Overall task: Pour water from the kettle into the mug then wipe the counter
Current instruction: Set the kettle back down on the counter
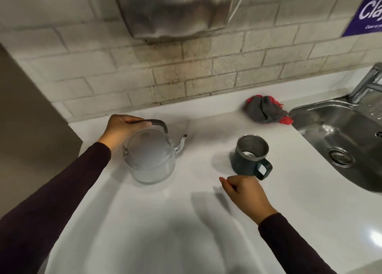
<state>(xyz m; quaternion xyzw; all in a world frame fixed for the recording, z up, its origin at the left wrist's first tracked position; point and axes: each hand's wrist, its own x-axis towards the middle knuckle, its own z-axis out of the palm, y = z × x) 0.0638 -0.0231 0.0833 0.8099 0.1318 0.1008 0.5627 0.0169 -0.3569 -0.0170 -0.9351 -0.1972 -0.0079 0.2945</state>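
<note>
The kettle point(152, 159) stands on the counter point(165, 222), left of the mug point(249, 155). The cloth point(266, 110) lies behind the mug, near the wall point(206, 66). The sink point(341, 141) is set at the counter's right, with the tap point(369, 83) behind it.

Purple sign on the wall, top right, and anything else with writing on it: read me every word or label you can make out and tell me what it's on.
"Cla": large white letters on the purple sign; the word is cut off by the picture's edge.
A smaller white line beneath it on the same sign: too blurred to read.
Kettle, mug, cloth, metal dispenser: no writing visible.
</note>
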